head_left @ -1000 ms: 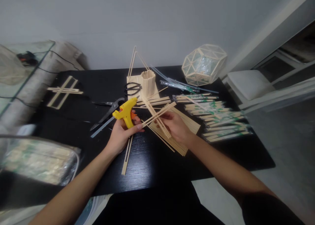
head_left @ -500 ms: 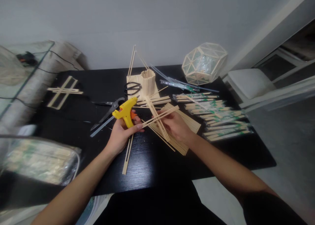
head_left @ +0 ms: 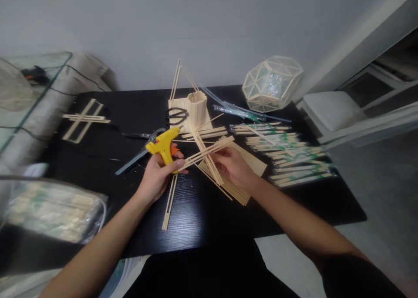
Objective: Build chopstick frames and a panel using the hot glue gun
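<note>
My left hand [head_left: 162, 171] is closed around the handle of a yellow glue gun [head_left: 165, 145], whose nozzle points up and right. Its thumb also presses one end of a cross made of thin wooden sticks [head_left: 209, 151]. My right hand [head_left: 233, 163] grips the same stick cross near its middle from the right; some of its fingers are hidden behind the sticks. Under my left hand a narrow pair of sticks [head_left: 170, 206] lies on the black table [head_left: 209, 222]. Beneath my right hand lies a flat panel of sticks [head_left: 250, 163].
Behind my hands stand a stick cylinder [head_left: 197, 108] on a base and black-handled scissors [head_left: 176, 116]. Bagged chopsticks [head_left: 287, 154] lie right, below a faceted stick frame [head_left: 272, 85]. A second stick cross [head_left: 85, 120] and a plastic-wrapped bundle [head_left: 55, 211] are left.
My left hand has shifted slightly left with the glue gun. The stick cross has moved a little left along with it, still held between both hands.
</note>
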`<state>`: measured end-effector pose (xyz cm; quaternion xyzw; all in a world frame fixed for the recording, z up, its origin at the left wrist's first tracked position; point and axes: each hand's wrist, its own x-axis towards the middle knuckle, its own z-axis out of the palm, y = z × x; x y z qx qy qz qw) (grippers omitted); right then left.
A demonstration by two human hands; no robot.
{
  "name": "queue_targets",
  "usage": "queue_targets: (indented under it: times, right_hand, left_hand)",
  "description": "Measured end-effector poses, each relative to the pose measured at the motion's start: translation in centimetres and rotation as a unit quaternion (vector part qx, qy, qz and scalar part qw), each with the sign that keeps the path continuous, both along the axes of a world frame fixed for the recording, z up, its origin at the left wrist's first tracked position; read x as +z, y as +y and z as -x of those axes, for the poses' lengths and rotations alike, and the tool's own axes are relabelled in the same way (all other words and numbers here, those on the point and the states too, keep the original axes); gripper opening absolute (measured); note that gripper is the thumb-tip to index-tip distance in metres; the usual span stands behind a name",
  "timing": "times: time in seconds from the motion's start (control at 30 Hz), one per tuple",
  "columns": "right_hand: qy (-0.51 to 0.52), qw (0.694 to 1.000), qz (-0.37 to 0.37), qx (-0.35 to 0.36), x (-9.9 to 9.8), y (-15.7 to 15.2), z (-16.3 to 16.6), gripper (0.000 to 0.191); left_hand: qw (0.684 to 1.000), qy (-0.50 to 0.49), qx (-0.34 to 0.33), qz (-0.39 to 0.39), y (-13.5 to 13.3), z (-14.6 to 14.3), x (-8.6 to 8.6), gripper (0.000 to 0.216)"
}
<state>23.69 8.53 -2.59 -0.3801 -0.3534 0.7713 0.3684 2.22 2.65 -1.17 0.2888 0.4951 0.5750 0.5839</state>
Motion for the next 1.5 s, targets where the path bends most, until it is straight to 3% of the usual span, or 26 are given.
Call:
queue_targets:
  times: [0.37,0.73,1.0,1.5]
  right_hand:
    - [0.022,0.999,0.027,0.005,0.1,0.1,-0.1,0.03]
    - [-0.02,0.997,0.041,0.056,-0.4,0.1,-0.1,0.031]
    - [-0.061,0.996,-0.029,0.06,0.0,0.0,-0.2,0.047]
    - [-0.105,0.988,-0.098,0.05,0.3,-0.1,-0.2,0.049]
  left_hand:
    - [1.0,0.0,0.0,0.02,0.1,0.0,0.2,0.066]
    - [0.999,0.01,-0.011,0.035,0.1,0.0,0.3,0.064]
    - [0.998,-0.004,-0.014,0.056,0.2,0.3,0.7,0.068]
    - [0.995,-0.013,-0.025,0.097,0.4,0.2,1.3,0.067]
